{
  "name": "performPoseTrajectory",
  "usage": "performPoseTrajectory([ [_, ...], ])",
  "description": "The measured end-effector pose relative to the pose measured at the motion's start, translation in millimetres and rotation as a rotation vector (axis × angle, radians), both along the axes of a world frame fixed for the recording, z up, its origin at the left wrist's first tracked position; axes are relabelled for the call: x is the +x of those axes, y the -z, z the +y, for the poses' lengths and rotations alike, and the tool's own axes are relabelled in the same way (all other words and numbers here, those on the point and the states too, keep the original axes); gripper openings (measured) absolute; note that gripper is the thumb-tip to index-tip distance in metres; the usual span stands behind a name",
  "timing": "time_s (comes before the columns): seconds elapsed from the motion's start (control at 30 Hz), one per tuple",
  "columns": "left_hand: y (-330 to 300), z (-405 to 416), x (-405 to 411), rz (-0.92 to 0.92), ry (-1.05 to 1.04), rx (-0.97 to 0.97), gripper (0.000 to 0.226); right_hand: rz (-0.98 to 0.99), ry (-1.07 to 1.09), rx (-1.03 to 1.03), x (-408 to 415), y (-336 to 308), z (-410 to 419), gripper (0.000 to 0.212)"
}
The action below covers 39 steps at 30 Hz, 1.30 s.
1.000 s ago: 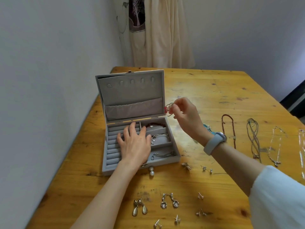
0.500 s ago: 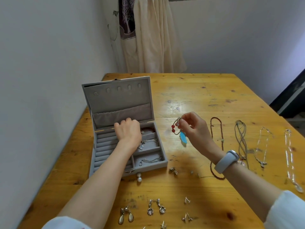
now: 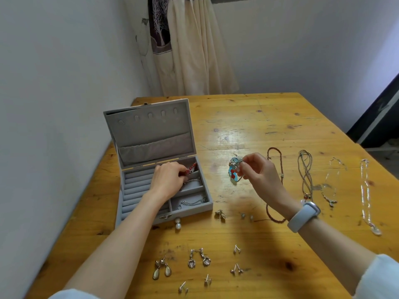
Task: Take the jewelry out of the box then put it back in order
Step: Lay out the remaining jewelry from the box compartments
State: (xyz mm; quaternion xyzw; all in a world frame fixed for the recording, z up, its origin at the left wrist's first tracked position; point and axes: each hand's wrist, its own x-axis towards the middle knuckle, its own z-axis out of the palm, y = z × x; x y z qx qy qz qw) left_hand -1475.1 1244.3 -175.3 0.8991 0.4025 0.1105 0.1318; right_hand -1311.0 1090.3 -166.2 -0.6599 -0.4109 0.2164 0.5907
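Head view: both hands on jewelry at open box

Left hand (image 3: pixel 170 180) is inside the gray jewelry box (image 3: pixel 164 190), fingers curled, pinching a red bead bracelet (image 3: pixel 191 168) at the back compartment. Right hand (image 3: pixel 258 175), just right of the box, pinches a blue-and-red earring (image 3: pixel 234 172) above the table (image 3: pixel 269 126). Necklaces (image 3: pixel 305 173) lie right of that hand, earring pairs (image 3: pixel 198 258) near the forearms. Gray watch (image 3: pixel 303 215) on right wrist.
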Motion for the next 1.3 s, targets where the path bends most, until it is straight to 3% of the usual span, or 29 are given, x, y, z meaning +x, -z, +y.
performPoseTrajectory([
  [0.27,1.6,0.2,-5.8,-0.110,0.037,-0.039,0.022,-0.023,-0.005,-0.042,-3.0,-0.1,-7.7,0.017],
  [0.47,-34.9,-23.7,-2.2,-0.655,-0.079,-0.290,0.021,0.034,-0.036,-0.003,2.2,-16.7,-32.5,0.012],
  [0.57,-55.0,-54.4,4.3,-0.844,-0.058,-0.490,0.013,-0.017,-0.094,-0.044,4.5,-21.1,-56.2,0.009],
  [0.7,-52.5,-98.3,17.1,-1.008,-0.080,-1.077,0.015,-0.105,-0.245,-0.233,7.2,-19.7,-97.2,0.010],
  [0.77,-47.6,-121.3,23.8,-1.017,-0.055,-1.289,0.015,-0.028,-0.308,-0.319,7.6,-14.7,-119.5,0.009],
  [0.83,-40.8,-142.9,29.2,-0.942,-0.025,-1.366,0.015,-0.003,-0.340,-0.416,4.5,-6.3,-139.0,0.007],
  [0.97,-27.5,-173.0,35.3,-0.716,-0.040,-1.372,0.018,-0.483,-0.179,-0.559,8.1,18.1,-162.1,0.011],
  [1.03,-23.7,-182.6,37.4,-0.634,-0.043,-1.298,0.019,-0.538,-0.072,-0.493,10.9,25.5,-167.3,0.015],
  [1.1,-20.8,-190.0,39.1,-0.590,-0.019,-1.161,0.016,-0.460,0.009,-0.384,11.7,25.8,-168.7,0.015],
  [1.2,-17.6,-198.3,43.0,-0.578,0.050,-0.946,0.011,-0.141,-0.007,-0.273,6.3,16.2,-165.6,0.014],
  [1.3,-16.7,-206.7,49.2,-0.632,0.084,-0.921,0.011,0.060,-0.054,-0.253,0.0,12.8,-160.2,0.012],
])
